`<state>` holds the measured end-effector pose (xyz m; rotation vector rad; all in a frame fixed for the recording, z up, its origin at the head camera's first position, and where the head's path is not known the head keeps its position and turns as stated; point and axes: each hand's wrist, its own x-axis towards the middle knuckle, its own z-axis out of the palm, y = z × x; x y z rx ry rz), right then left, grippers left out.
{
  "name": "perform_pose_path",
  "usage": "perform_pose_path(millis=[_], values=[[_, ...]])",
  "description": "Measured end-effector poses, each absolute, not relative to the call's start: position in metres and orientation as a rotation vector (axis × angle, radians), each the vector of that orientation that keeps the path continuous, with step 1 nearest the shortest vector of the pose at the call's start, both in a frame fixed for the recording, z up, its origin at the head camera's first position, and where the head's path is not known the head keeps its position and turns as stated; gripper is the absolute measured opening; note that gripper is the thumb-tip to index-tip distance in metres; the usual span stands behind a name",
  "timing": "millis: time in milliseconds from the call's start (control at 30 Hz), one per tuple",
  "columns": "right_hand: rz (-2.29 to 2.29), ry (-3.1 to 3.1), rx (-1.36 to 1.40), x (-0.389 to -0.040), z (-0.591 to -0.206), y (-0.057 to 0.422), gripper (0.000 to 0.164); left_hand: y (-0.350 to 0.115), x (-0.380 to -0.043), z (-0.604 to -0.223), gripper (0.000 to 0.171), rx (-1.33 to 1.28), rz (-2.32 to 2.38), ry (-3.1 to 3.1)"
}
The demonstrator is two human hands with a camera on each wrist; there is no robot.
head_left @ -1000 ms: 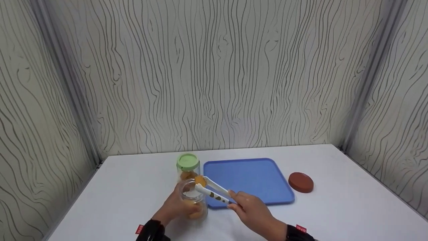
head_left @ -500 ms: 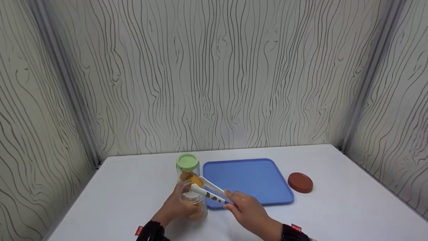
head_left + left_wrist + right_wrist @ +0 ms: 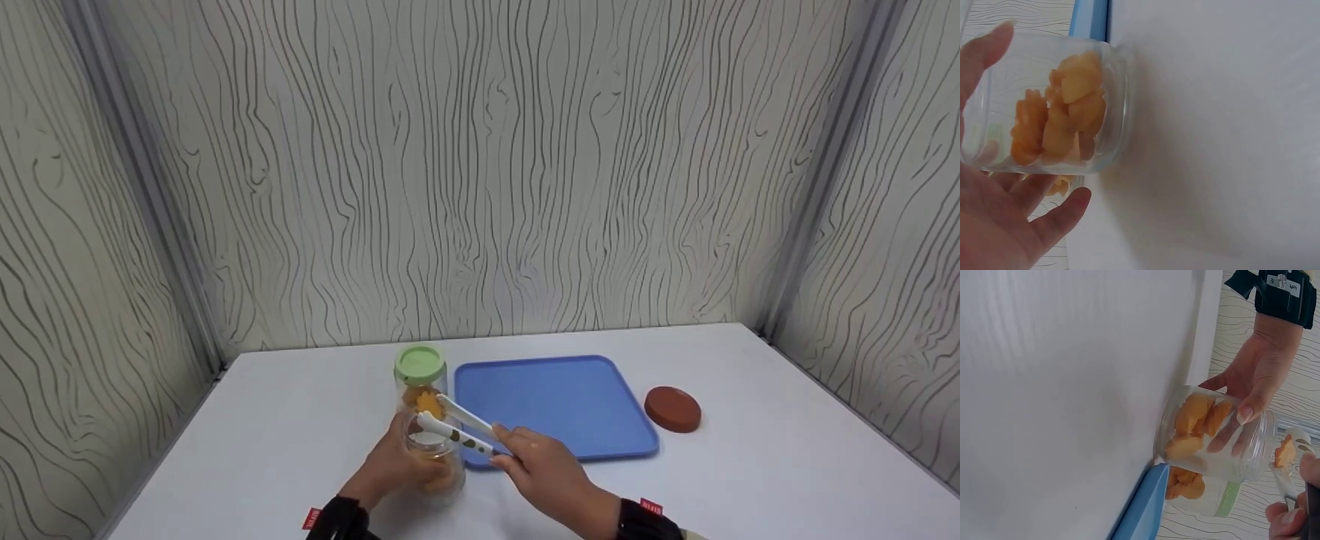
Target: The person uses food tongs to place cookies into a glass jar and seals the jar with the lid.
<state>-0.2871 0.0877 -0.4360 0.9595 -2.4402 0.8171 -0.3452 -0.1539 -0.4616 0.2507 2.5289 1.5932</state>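
My left hand [image 3: 394, 457] steadies an open glass jar [image 3: 1224, 458], thumb on one side and fingers round the other. Several orange pieces with scalloped edges [image 3: 1075, 101] lie in the bottom of the jar. White tongs with brown-green spots [image 3: 474, 440] are gripped in my right hand [image 3: 551, 476]. Between the tong tips is one orange scalloped piece [image 3: 1284, 453], held just above the jar's mouth. In the head view, that piece [image 3: 430, 406] overlaps a second jar with a green lid [image 3: 421, 364], standing right behind the open one.
A blue tray [image 3: 551, 405] lies to the right of the jars, its near left corner close to the open jar. Past its right edge sits a round reddish-brown lid [image 3: 673, 409]. Patterned panels [image 3: 480, 165] rise behind the white table [image 3: 300, 420] and at both sides.
My right hand has shifted left with the tongs, carrying the orange piece from the jar's right rim to over its mouth. My left hand and the jar have stayed in place.
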Motion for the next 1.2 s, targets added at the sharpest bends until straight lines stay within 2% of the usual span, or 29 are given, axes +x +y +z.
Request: perform_pose_path(millis=[233,833,1200], values=[[0.903,-2.466,0.921,-0.287,-0.434,0.089,0.045,-0.152,-0.345,-0.463,0.101,0.316,1.633,2.533],[0.85,-2.406,0.894,-0.291,-0.44,0.105,0.045,-0.153,-0.347,-0.462,0.102,0.299,1.608,2.521],[0.871,-2.533,0.779,-0.289,-0.435,0.114,0.047,-0.153,-0.346,-0.461,0.104,0.226,1.605,2.509]])
